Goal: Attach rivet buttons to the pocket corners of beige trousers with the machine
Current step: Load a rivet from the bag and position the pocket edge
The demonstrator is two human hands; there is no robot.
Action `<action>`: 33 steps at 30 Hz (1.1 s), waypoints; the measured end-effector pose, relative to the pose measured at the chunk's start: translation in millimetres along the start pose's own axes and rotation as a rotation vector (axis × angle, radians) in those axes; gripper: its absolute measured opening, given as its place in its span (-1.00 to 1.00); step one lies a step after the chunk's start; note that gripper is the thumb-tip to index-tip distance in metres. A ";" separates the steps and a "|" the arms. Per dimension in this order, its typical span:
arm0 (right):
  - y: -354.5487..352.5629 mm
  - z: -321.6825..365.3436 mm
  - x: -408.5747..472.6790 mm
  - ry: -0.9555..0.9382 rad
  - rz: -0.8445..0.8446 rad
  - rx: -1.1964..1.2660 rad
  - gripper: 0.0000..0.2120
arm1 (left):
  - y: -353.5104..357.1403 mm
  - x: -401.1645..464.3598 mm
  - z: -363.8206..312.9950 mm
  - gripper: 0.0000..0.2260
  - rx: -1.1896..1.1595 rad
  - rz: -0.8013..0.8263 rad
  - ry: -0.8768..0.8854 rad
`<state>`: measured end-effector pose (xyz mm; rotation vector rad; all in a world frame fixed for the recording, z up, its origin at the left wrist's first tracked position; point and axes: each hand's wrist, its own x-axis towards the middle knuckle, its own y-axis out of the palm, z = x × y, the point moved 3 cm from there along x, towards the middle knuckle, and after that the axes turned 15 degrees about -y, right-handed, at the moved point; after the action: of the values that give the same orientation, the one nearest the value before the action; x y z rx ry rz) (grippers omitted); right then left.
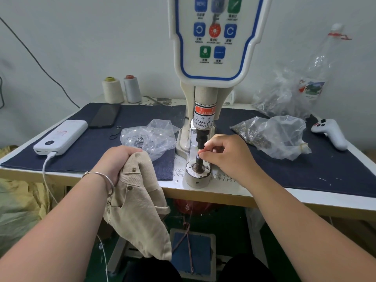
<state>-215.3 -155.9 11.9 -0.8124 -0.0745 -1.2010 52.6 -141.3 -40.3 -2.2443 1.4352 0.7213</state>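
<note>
My left hand (118,161) grips a bunch of the beige trousers (140,210) at the table's front edge; the cloth hangs down below the table, with two small rivet buttons showing on it. The rivet machine (203,110) stands in the middle of the table. Its black punch (201,139) hangs over the lower die post (198,159) on a round base (198,176). My right hand (225,153) has its fingertips pinched right at the top of the die post, between punch and die. Any rivet in the fingertips is too small to make out.
Clear bags of metal parts lie left (150,137) and right (274,135) of the machine, a larger bag (289,94) behind. A white power bank (61,137) with cable, a phone (105,117), two thread cones (122,90) and a white controller (331,133) sit on the denim mat. A foot pedal (193,253) lies below.
</note>
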 end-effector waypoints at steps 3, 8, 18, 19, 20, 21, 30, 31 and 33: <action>0.1 -0.5 1.0 0.008 0.007 0.022 -0.84 | -0.5 -0.2 0.3 -0.94 -0.002 0.006 -0.006; -1.5 -1.6 -0.2 -0.003 0.005 0.037 -0.93 | 0.0 -1.3 0.0 -0.94 -0.004 0.002 -0.005; -22.3 -15.7 -20.6 -0.042 -0.213 0.037 -0.85 | 0.1 -5.2 0.3 -0.94 0.004 0.007 -0.028; -25.6 -20.1 -27.0 -0.033 -0.254 0.038 -0.84 | 0.0 -5.6 0.1 -0.94 0.007 0.007 -0.028; -28.6 -25.0 -34.1 -0.019 -0.290 0.033 -0.83 | 0.3 -6.1 -0.4 -0.94 0.008 0.009 -0.029; -31.1 -30.0 -41.3 -0.001 -0.320 0.021 -0.83 | 0.3 -7.4 -0.3 -0.93 0.008 0.015 -0.036; -48.2 -37.7 -84.6 0.107 -0.367 -0.066 -0.69 | -27.5 -50.7 -1.0 -0.91 0.041 0.365 -0.109; -47.1 -30.9 -87.3 0.108 -0.374 -0.025 -0.62 | -33.1 -58.5 -1.9 -0.92 0.019 0.388 -0.121; -43.3 -11.0 -90.1 0.081 -0.390 0.090 -0.53 | -41.7 -75.9 -2.8 -0.93 0.002 0.454 -0.142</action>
<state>-291.4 -95.9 -14.9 -0.6873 -0.2276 -1.5849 64.9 -71.5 9.4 -1.8327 1.8899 0.9923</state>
